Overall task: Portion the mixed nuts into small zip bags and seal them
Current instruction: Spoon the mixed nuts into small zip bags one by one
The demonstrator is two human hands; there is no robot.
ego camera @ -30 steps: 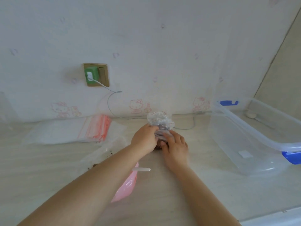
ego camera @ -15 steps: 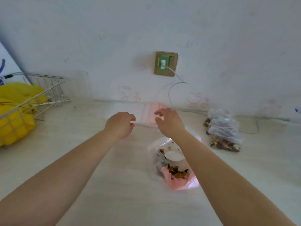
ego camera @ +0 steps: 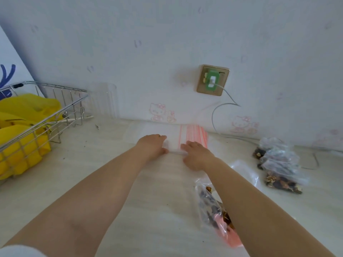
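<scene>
We see a flat stack of empty zip bags (ego camera: 182,136), thin clear plastic with red seal lines at the right end, lying on the pale, wood-grained counter (ego camera: 111,182) against the wall. Our left hand (ego camera: 152,145) lies on the left part of the stack, and our right hand (ego camera: 196,154) is at its near edge, just below the red lines. Both hands touch the top bag with the fingers bent a little; if they already pinch a bag or only rest on it, we cannot tell. Under our right forearm lies the big soft bag of mixed nuts (ego camera: 213,206), crinkled and shiny, with dark brown pieces and a pink part inside. To the right, well apart from the hands, a small heap of filled bags (ego camera: 278,167) lies near the wall
</scene>
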